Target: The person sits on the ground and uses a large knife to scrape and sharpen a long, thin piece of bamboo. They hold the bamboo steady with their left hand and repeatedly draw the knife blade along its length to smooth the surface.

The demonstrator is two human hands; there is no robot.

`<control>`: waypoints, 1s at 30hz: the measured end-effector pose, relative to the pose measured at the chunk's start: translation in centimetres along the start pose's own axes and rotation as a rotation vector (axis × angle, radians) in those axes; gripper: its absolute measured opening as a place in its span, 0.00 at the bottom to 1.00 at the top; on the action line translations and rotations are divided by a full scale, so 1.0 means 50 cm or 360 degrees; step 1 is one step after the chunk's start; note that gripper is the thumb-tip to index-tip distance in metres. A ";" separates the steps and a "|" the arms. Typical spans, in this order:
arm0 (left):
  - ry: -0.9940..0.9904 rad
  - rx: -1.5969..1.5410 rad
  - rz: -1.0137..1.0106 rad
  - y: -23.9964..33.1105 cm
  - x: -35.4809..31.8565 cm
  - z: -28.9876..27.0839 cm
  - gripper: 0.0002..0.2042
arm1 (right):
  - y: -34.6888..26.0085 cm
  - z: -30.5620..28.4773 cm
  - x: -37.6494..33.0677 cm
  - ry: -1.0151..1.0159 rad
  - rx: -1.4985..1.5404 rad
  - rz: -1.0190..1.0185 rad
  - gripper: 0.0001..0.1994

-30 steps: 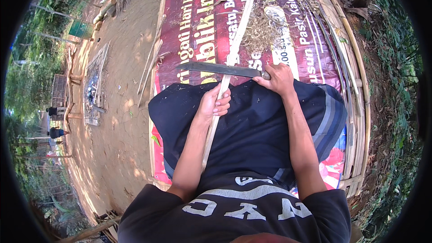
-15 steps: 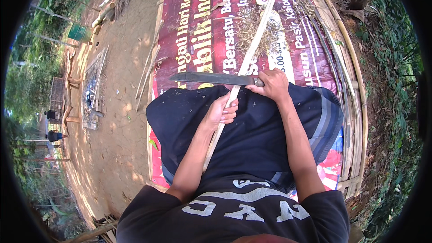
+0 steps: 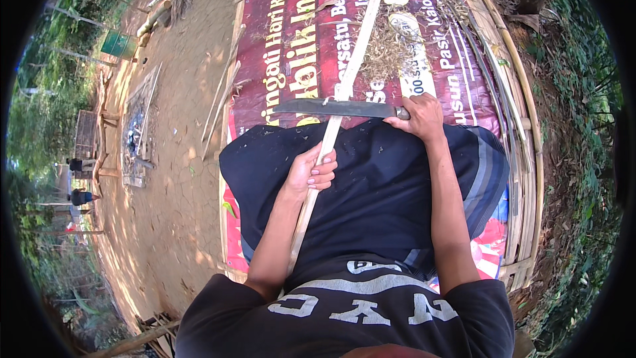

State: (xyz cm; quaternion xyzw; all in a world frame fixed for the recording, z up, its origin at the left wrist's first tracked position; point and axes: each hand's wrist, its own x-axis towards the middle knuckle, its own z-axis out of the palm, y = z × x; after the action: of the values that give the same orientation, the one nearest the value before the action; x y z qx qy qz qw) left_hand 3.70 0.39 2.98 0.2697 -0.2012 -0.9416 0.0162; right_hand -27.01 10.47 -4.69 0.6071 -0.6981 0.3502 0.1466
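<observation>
My left hand (image 3: 311, 169) is closed around a long, pale strip of wood or bamboo (image 3: 352, 66), which slants from beside my left arm up and away over my lap. In my right hand (image 3: 423, 118) is the handle of a machete (image 3: 344, 108), its dark blade pointing left. The blade lies across the strip, beyond my left hand, and a small curl of shaving shows where they meet. Under both hands a dark cloth (image 3: 371, 185) covers my lap.
A printed red banner (image 3: 278, 40) covers the bamboo platform (image 3: 523, 106) ahead. Curled shavings (image 3: 391, 46) are heaped on it, with long thin strips (image 3: 474, 33) along its right side. To the left lies bare ground (image 3: 179, 106) with a green container (image 3: 119, 45); people appear far off.
The machete and my right hand have moved slightly right and farther along the strip. My left hand has shifted left and nearer me, and the strip's far end has swung left.
</observation>
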 end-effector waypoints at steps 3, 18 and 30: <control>-0.0004 0.0043 -0.0013 0.003 -0.029 -0.024 0.22 | 0.016 -0.011 0.004 -0.0038 -0.0036 -0.0059 0.32; 0.0086 0.0126 -0.0124 -0.045 0.033 -0.002 0.24 | -0.128 -0.006 0.027 -0.0189 0.0042 -0.0147 0.32; 0.0329 0.0278 -0.0118 -0.026 -0.064 0.062 0.25 | -0.017 0.013 0.012 -0.0083 -0.0070 0.0140 0.32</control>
State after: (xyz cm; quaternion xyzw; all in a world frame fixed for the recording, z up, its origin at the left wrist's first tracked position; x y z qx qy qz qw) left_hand 4.92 3.19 6.47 0.3728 -0.2696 -0.8876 -0.0214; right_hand -26.17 9.59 -4.50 0.5813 -0.7352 0.3251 0.1261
